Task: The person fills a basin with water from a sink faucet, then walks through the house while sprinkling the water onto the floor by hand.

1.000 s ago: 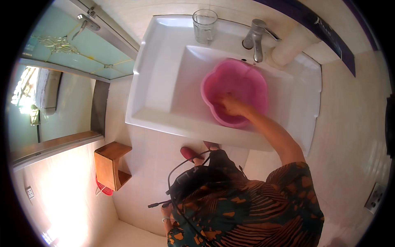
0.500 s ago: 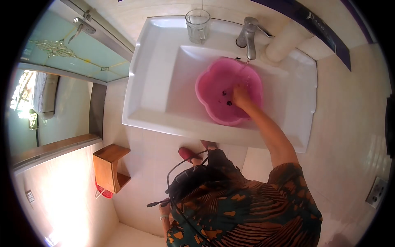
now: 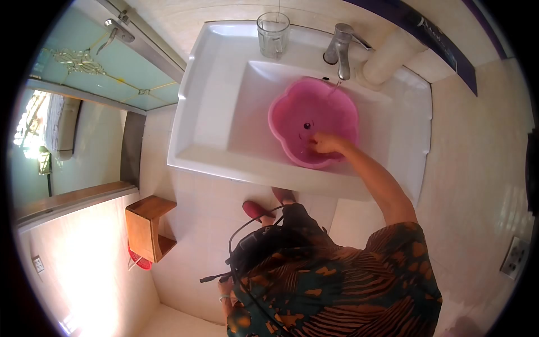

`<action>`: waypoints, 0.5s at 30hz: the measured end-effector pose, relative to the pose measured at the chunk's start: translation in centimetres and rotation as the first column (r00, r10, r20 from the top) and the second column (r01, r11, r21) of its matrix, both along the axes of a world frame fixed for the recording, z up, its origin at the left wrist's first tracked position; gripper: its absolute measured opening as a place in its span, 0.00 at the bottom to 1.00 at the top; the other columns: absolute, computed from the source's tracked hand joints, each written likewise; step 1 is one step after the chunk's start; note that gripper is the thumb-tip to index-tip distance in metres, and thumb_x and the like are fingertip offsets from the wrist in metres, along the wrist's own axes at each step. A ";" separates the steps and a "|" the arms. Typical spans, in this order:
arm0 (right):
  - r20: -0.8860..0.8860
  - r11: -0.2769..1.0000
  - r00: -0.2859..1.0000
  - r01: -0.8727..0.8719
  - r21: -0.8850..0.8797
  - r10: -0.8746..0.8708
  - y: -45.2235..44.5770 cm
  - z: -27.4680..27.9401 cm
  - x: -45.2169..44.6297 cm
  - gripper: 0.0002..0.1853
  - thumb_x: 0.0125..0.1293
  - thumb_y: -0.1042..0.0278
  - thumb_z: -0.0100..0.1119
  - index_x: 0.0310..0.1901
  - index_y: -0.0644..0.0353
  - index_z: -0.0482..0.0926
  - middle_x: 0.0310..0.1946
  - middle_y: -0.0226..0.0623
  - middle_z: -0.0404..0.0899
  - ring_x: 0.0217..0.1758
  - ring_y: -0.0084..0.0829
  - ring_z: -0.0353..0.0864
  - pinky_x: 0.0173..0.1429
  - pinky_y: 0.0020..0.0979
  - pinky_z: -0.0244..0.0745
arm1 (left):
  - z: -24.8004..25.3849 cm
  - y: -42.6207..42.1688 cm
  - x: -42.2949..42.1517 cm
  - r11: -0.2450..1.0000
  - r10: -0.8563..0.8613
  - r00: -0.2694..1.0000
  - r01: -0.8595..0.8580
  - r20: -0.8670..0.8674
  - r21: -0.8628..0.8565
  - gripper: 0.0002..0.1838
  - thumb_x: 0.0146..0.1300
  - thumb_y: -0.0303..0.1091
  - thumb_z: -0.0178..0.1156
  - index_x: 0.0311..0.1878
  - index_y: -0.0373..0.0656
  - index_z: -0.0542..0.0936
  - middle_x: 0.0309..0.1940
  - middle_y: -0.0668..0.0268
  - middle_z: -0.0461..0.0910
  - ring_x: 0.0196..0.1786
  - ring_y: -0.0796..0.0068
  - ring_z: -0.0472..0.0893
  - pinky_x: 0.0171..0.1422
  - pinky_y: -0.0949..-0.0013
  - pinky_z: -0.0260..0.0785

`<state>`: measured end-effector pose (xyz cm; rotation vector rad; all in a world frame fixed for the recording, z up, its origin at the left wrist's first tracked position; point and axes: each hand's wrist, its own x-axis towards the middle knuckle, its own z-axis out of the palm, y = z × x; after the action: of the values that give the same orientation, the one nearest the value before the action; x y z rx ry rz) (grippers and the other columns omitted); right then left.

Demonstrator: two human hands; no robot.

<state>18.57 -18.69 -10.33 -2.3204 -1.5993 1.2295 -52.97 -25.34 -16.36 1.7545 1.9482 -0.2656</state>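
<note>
Inside a pink flower-shaped basin [image 3: 283, 135], my right hand [image 3: 325, 144] reaches over the printed bottom. Its fingers look bent and drawn together; what they may hold is too small or blurred to make out. One dark round mark with thin curved lines shows on the basin's bottom beside the hand. From the metal faucet [image 3: 343, 53], a thin stream of water runs into the basin. My left hand [image 3: 224, 285] hangs low beside my body, near the end of a black cable [image 3: 210, 278]. Its fingers are mostly hidden.
The basin sits in a white sink [image 3: 208, 135]. A clear glass mug [image 3: 273, 36] stands on the sink's back ledge. To the right of the faucet is a pale pipe [image 3: 387, 64]. A wooden stool [image 3: 143, 229] and a glass-panelled door [image 3: 101, 64] are at the left.
My right hand has moved down and slightly left in the basin, toward its near side, and now covers one of the dark marks. My left hand has barely moved.
</note>
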 end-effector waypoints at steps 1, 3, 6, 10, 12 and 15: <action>-0.079 0.986 0.987 0.149 0.075 -0.143 -0.4 -2.5 1.4 0.13 0.58 0.66 0.52 0.42 0.63 0.76 0.35 0.51 0.77 0.38 0.44 0.78 0.42 0.37 0.71 | 0.0 -0.1 0.0 0.998 0.007 0.999 -0.003 -0.054 0.070 0.15 0.51 0.40 0.58 0.35 0.36 0.81 0.26 0.56 0.81 0.33 0.61 0.82 0.36 0.61 0.72; -0.166 0.944 0.946 0.301 0.138 -0.278 -0.6 -3.0 2.0 0.13 0.58 0.66 0.52 0.41 0.63 0.76 0.36 0.51 0.78 0.38 0.43 0.78 0.42 0.36 0.71 | 2.3 1.9 0.9 0.978 -0.021 0.985 0.056 0.173 -0.202 0.14 0.52 0.39 0.58 0.35 0.37 0.81 0.26 0.56 0.81 0.33 0.62 0.82 0.36 0.62 0.72; 0.317 0.977 0.938 0.182 -0.113 -0.138 -0.5 1.0 0.7 0.13 0.58 0.66 0.52 0.41 0.63 0.76 0.35 0.48 0.78 0.38 0.42 0.77 0.43 0.35 0.71 | 4.4 2.5 1.9 0.967 0.063 0.956 0.012 0.288 -0.253 0.14 0.52 0.38 0.59 0.35 0.36 0.81 0.26 0.56 0.81 0.33 0.63 0.82 0.37 0.63 0.72; -0.188 0.975 0.963 0.210 0.076 -0.193 0.4 1.3 0.2 0.12 0.57 0.69 0.50 0.40 0.66 0.76 0.34 0.50 0.78 0.36 0.44 0.78 0.42 0.37 0.71 | 6.1 3.1 3.9 0.973 0.062 0.969 -0.004 0.240 -0.231 0.13 0.51 0.36 0.59 0.35 0.36 0.81 0.26 0.57 0.82 0.32 0.66 0.82 0.37 0.66 0.72; -0.312 0.906 0.883 0.404 0.127 -0.350 0.6 0.1 0.7 0.12 0.57 0.69 0.50 0.40 0.66 0.76 0.33 0.51 0.78 0.36 0.45 0.78 0.42 0.37 0.71 | 7.6 3.6 5.3 0.973 0.030 0.976 0.021 0.216 -0.228 0.12 0.51 0.34 0.60 0.36 0.36 0.81 0.26 0.58 0.82 0.31 0.69 0.82 0.37 0.69 0.72; 0.232 0.857 0.835 0.435 0.277 -0.499 0.7 -0.3 0.8 0.12 0.55 0.69 0.47 0.38 0.63 0.78 0.32 0.51 0.78 0.37 0.44 0.78 0.42 0.37 0.71 | 3.5 0.8 2.3 0.992 -0.098 0.967 0.077 0.233 0.098 0.12 0.50 0.33 0.60 0.36 0.35 0.81 0.26 0.60 0.82 0.30 0.71 0.82 0.36 0.70 0.72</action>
<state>19.34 -17.98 -10.62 -2.6154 -1.0372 0.5916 -50.62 -24.54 -12.88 1.8388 1.7376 0.0022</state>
